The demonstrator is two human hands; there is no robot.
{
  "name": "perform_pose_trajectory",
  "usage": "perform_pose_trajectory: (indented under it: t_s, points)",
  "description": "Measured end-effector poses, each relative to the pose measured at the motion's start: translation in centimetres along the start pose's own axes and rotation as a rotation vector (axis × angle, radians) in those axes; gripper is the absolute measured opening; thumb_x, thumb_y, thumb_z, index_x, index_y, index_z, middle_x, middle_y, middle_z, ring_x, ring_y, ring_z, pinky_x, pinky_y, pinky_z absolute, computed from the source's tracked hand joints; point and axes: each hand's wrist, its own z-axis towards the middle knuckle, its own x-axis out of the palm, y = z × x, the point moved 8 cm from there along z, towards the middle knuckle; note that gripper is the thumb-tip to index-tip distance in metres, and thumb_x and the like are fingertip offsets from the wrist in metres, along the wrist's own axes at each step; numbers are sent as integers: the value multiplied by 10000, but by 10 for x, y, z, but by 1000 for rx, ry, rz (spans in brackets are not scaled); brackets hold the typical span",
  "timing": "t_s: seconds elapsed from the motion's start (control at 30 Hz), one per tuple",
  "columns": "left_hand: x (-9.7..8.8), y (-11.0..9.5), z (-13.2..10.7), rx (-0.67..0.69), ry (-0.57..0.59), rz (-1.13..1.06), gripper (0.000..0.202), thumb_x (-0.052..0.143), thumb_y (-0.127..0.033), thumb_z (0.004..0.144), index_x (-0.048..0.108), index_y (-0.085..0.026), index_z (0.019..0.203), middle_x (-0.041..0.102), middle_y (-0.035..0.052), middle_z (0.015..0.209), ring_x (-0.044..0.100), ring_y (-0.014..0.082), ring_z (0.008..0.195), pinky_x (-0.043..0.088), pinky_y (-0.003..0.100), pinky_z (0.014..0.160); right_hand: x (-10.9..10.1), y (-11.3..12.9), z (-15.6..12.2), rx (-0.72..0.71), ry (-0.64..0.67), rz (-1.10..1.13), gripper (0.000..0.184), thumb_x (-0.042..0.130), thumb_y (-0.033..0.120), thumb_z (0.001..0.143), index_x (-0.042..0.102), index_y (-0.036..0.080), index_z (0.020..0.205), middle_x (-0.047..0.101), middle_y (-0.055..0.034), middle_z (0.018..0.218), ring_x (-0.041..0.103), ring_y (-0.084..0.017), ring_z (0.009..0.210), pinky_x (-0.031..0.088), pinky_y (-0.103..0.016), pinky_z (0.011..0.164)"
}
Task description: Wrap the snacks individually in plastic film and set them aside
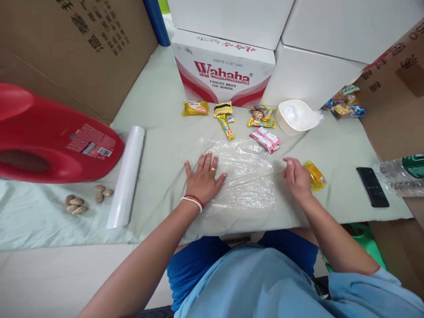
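A clear plastic sheet (pixel 245 176) lies crinkled on the cloth in front of me. My left hand (pixel 203 176) rests flat across its left edge, fingers spread. Just beyond the sheet's right edge, my right hand (pixel 296 179) has its fingers curled together; whether anything small is inside them is hidden. A yellow-wrapped snack (pixel 314 176) lies right beside that hand, partly behind it. Past the sheet's far edge are a pink and white packet (pixel 266 138), a thin yellow snack stick (pixel 226 128) and a small group of wrapped snacks (pixel 261 123).
A white bowl (pixel 288 121) holds a plastic bag. Behind stands a Wahaha carton (pixel 225 75). To the left are a plastic film roll (pixel 126 176), a red jug (pixel 59 137) and several brown nuts or stones (pixel 75 205). A black phone (pixel 372 187) and bottles (pixel 402 172) lie right.
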Motion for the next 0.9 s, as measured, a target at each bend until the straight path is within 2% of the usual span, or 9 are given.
perform_pose_trajectory:
  t_s: [0.1, 0.2, 0.27, 0.33, 0.43, 0.57, 0.67, 0.77, 0.9]
  points:
    - [0, -1, 1, 3, 16, 8, 693, 335, -562, 1077, 318, -217, 1678, 245, 152, 1765, 224, 358, 1638, 23, 800, 1261, 22, 48, 69, -77, 48, 43, 418, 423, 408, 1101, 603, 198, 1415, 780, -106, 986, 744, -312, 938, 574, -480, 934]
    - [0, 1, 1, 3, 15, 20, 691, 349, -559, 1075, 323, -219, 1676, 250, 156, 1763, 230, 349, 1637, 28, 797, 1263, 82, 119, 153, -321, 163, 64, 364, 594, 278, 1038, 625, 184, 1388, 642, -152, 1479, 598, -328, 1380, 465, -519, 1185]
    - [1, 2, 1, 3, 10, 30, 687, 353, -549, 1075, 324, -216, 1675, 261, 163, 1758, 237, 348, 1635, 29, 796, 1262, 126, 150, 204, -354, 244, 6, 397, 633, 235, 1026, 598, 114, 1402, 487, -163, 1643, 502, -303, 1497, 385, -504, 1258]
    - [2, 2, 2, 5, 8, 38, 685, 349, -539, 1075, 324, -208, 1674, 275, 171, 1752, 246, 353, 1632, 34, 803, 1257, 161, 162, 241, -277, 355, -73, 382, 632, 292, 1031, 608, 48, 1323, 530, -166, 1600, 604, -239, 1397, 431, -411, 1206]
    - [1, 1, 2, 12, 13, 62, 711, 346, -565, 1066, 330, -192, 1671, 271, 180, 1752, 250, 373, 1629, 53, 815, 1248, 175, 162, 266, -207, 392, -120, 369, 477, 300, 1072, 657, -22, 1095, 749, -89, 1235, 738, -154, 1147, 499, -299, 1059]
    - [1, -1, 3, 8, 55, 110, 762, 297, -610, 1061, 316, -159, 1675, 234, 171, 1763, 226, 385, 1634, 90, 824, 1242, 142, 132, 252, -198, 315, -118, 203, 594, 131, 1002, 702, 35, 1146, 798, -101, 1154, 735, -190, 1147, 517, -325, 1066]
    - [0, -2, 2, -9, 69, 116, 762, 258, -614, 1066, 304, -167, 1681, 209, 149, 1772, 202, 378, 1643, 97, 815, 1250, 97, 96, 220, -200, 212, -55, 390, 466, 57, 961, 719, 98, 1255, 771, -119, 1293, 702, -227, 1230, 515, -368, 1102]
    - [-1, -3, 2, -6, 64, 110, 756, 235, -627, 1070, 302, -192, 1685, 191, 129, 1778, 185, 363, 1650, 96, 801, 1261, 51, 59, 176, -119, 22, 256, 471, 452, 89, 883, 783, 151, 1213, 803, -84, 1214, 726, -264, 1184, 531, -424, 1089]
    - [-1, -2, 1, -3, 73, 108, 727, 223, -608, 1079, 285, -223, 1693, 186, 117, 1782, 164, 360, 1657, 103, 794, 1263, 56, 59, 108, -151, 145, 442, 469, 497, 152, 883, 794, 230, 1237, 817, -31, 1195, 742, -253, 1173, 530, -450, 1108]
